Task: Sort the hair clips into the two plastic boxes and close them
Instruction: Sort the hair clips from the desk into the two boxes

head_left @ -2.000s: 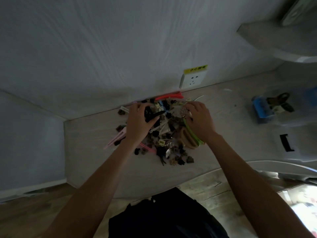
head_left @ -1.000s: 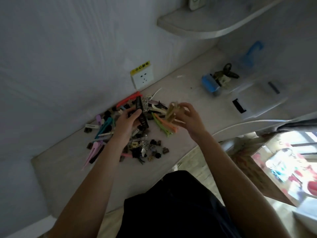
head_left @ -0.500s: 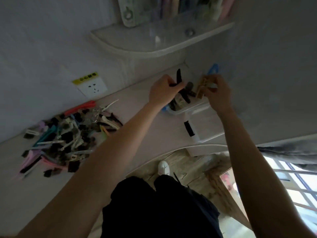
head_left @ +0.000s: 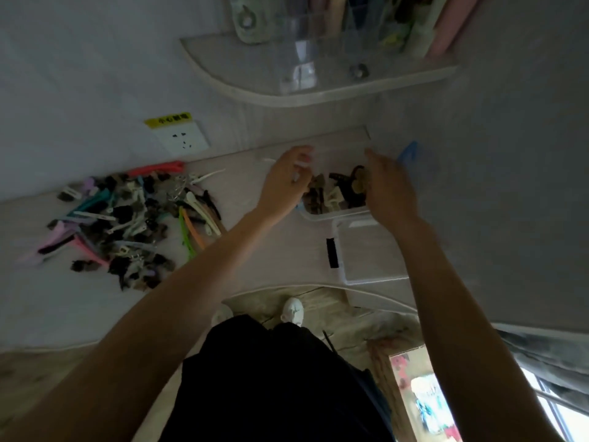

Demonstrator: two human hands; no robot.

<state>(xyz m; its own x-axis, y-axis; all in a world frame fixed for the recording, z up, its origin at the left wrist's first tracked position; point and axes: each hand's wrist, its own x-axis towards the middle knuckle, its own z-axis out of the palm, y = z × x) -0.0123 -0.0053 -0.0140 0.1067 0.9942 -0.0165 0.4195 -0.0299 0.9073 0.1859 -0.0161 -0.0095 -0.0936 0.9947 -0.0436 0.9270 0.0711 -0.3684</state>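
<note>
A clear plastic box (head_left: 336,215) at the back right of the desk holds several brown, black and cream claw clips (head_left: 331,193). Its transparent lid stands open behind it, with a blue latch (head_left: 409,153). My left hand (head_left: 285,183) hovers over the box's left edge with its fingers loosely apart. My right hand (head_left: 390,191) reaches down over the box's right side, fingertips against a brown clip (head_left: 359,181); whether they grip it is unclear. A second clear box (head_left: 371,253) with a black latch (head_left: 332,252) lies just in front. A mixed pile of hair clips (head_left: 127,218) lies at the left.
A wall socket (head_left: 183,138) with a yellow label sits behind the pile. A curved shelf (head_left: 318,87) with a clear organiser hangs above the boxes. The wall stands close on the right. The desk's curved front edge (head_left: 306,287) runs near the second box.
Both hands lifted clips from the pile and carried them right to the box. The black clip that my left hand held now lies in the box, and the camera has turned right.
</note>
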